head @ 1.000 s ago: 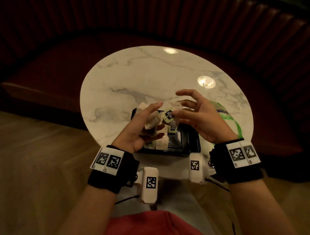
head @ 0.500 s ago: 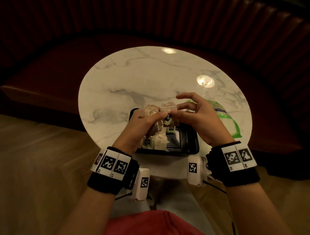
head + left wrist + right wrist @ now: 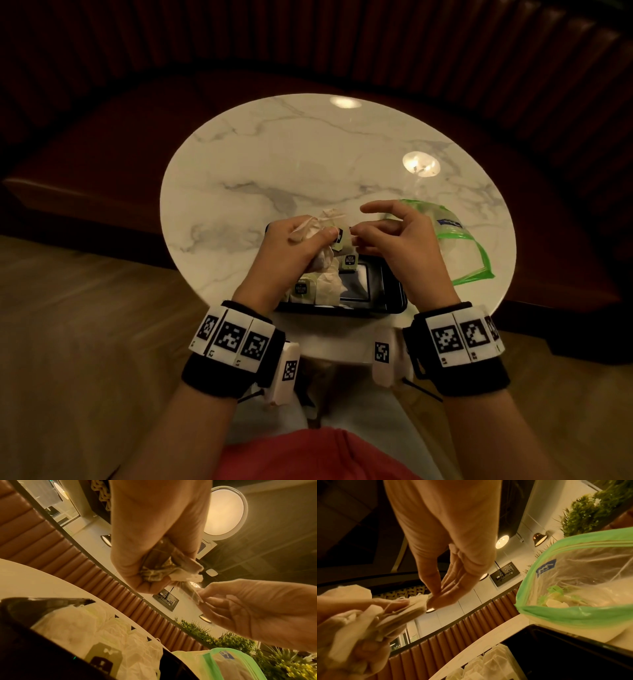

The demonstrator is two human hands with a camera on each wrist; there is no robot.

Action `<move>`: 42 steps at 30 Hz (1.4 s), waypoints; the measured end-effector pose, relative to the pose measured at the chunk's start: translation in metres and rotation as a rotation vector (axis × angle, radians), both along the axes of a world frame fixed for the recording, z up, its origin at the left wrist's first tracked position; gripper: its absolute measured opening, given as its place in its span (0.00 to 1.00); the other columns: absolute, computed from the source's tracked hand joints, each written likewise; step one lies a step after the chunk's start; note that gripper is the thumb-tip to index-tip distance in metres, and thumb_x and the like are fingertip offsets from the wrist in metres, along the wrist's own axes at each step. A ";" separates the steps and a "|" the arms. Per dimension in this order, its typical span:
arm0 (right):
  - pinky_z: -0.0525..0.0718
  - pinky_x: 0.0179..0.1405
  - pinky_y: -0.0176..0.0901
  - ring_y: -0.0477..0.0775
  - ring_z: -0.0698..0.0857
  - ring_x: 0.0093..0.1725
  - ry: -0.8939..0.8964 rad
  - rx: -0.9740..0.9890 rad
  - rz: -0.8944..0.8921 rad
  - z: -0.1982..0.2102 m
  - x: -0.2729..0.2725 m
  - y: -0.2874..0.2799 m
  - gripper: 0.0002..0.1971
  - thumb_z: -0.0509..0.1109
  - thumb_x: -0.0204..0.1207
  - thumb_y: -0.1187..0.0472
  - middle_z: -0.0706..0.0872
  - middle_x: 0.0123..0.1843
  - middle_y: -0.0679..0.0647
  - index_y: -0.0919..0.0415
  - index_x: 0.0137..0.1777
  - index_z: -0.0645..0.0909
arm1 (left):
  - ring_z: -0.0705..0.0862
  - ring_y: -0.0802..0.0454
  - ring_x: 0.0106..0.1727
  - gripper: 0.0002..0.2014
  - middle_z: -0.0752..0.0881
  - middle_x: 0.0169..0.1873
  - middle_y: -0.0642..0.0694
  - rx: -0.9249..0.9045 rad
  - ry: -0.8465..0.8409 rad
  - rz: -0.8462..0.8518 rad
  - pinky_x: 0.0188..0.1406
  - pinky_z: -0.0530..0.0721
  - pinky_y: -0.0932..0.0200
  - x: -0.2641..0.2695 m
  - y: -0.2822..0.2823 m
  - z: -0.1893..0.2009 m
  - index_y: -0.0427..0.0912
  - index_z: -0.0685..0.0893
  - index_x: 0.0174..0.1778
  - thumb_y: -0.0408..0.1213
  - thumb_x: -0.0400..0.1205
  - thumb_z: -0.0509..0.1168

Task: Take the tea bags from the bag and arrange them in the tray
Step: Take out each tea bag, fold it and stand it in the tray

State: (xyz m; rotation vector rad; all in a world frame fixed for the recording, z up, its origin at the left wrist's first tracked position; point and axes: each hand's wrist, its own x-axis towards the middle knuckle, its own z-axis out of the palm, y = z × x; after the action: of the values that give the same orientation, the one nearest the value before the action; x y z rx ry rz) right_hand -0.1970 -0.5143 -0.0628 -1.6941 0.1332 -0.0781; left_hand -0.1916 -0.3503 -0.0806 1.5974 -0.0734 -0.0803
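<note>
- Left hand point(image 3: 291, 246) clutched a bunch of tea bags point(image 3: 320, 228) above the tray point(image 3: 394, 291).
- Right hand point(image 3: 394, 240), just beside it, pinched one bag's edge; that bag stuck out rightward.
- Plastic bag point(image 3: 455, 240) lay right of the tray.

Two hands are showing, the left point(image 3: 291, 240) and the right point(image 3: 404, 240). One tray point(image 3: 394, 291) and one bag point(image 3: 459, 246) are lying on one surface point(image 3: 308, 154). About three tea bags point(image 3: 325, 287) are lying in the tray; the bunch point(image 3: 325, 222) in the left grip is defying counting.
</note>
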 end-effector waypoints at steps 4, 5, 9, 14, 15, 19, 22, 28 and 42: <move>0.91 0.45 0.50 0.55 0.91 0.39 0.025 0.001 -0.002 -0.003 -0.003 0.003 0.13 0.73 0.74 0.72 0.92 0.38 0.59 0.61 0.57 0.82 | 0.73 0.64 0.19 0.11 0.78 0.18 0.55 -0.037 0.004 0.061 0.19 0.71 0.73 0.002 0.003 0.003 0.38 0.82 0.33 0.31 0.82 0.69; 0.91 0.45 0.52 0.55 0.91 0.38 0.039 0.025 -0.001 -0.004 -0.004 0.004 0.13 0.74 0.74 0.72 0.92 0.37 0.58 0.60 0.57 0.82 | 0.73 0.64 0.19 0.11 0.77 0.16 0.55 -0.053 0.011 0.071 0.19 0.71 0.72 0.002 0.003 0.003 0.39 0.81 0.33 0.31 0.82 0.69; 0.91 0.44 0.51 0.54 0.90 0.36 0.075 0.117 -0.005 -0.007 -0.005 0.006 0.15 0.75 0.73 0.72 0.91 0.35 0.56 0.62 0.58 0.81 | 0.74 0.61 0.20 0.09 0.79 0.17 0.54 -0.092 0.041 0.084 0.22 0.73 0.69 0.002 0.003 0.004 0.41 0.84 0.35 0.32 0.82 0.69; 0.88 0.36 0.44 0.52 0.90 0.35 0.096 0.167 0.014 -0.007 -0.008 0.007 0.15 0.75 0.73 0.73 0.91 0.36 0.58 0.64 0.59 0.80 | 0.69 0.53 0.21 0.10 0.74 0.16 0.50 -0.133 0.070 0.078 0.25 0.68 0.59 0.001 0.004 0.004 0.46 0.84 0.34 0.36 0.82 0.69; 0.87 0.36 0.43 0.52 0.90 0.35 0.099 0.171 0.017 -0.008 -0.008 0.007 0.15 0.75 0.73 0.73 0.91 0.36 0.59 0.64 0.59 0.81 | 0.69 0.53 0.21 0.12 0.74 0.16 0.50 -0.140 0.074 0.077 0.26 0.67 0.58 0.001 0.004 0.005 0.47 0.84 0.32 0.36 0.82 0.70; 0.87 0.35 0.42 0.51 0.89 0.34 0.093 0.180 0.018 -0.008 -0.008 0.009 0.16 0.76 0.72 0.71 0.90 0.35 0.57 0.64 0.59 0.81 | 0.69 0.52 0.20 0.20 0.73 0.15 0.50 -0.144 0.082 0.025 0.27 0.68 0.57 0.000 0.005 0.007 0.48 0.80 0.23 0.34 0.83 0.69; 0.88 0.38 0.45 0.52 0.89 0.37 0.073 0.178 0.014 -0.009 -0.008 0.009 0.15 0.74 0.73 0.72 0.90 0.37 0.58 0.62 0.59 0.81 | 0.72 0.53 0.20 0.13 0.75 0.16 0.49 -0.163 0.113 -0.044 0.33 0.79 0.55 0.001 0.006 0.007 0.41 0.79 0.32 0.33 0.83 0.68; 0.90 0.46 0.50 0.56 0.91 0.43 0.045 0.243 0.026 -0.010 -0.008 0.009 0.13 0.69 0.77 0.72 0.91 0.42 0.57 0.59 0.58 0.79 | 0.80 0.45 0.29 0.06 0.80 0.32 0.24 -0.091 0.129 -0.158 0.27 0.80 0.64 -0.001 0.007 0.006 0.33 0.84 0.44 0.33 0.83 0.68; 0.86 0.58 0.64 0.66 0.88 0.52 -0.046 0.203 -0.002 -0.008 -0.011 0.004 0.10 0.71 0.78 0.70 0.89 0.47 0.61 0.59 0.57 0.80 | 0.78 0.47 0.27 0.12 0.76 0.28 0.22 -0.011 0.106 -0.270 0.25 0.77 0.67 -0.004 0.007 0.013 0.30 0.87 0.42 0.34 0.86 0.64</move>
State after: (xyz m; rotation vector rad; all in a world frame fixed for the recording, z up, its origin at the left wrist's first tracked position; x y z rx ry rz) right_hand -0.2075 -0.5105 -0.0711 -1.4886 0.1045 -0.1015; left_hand -0.1955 -0.3432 -0.0679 1.5615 -0.2063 -0.3735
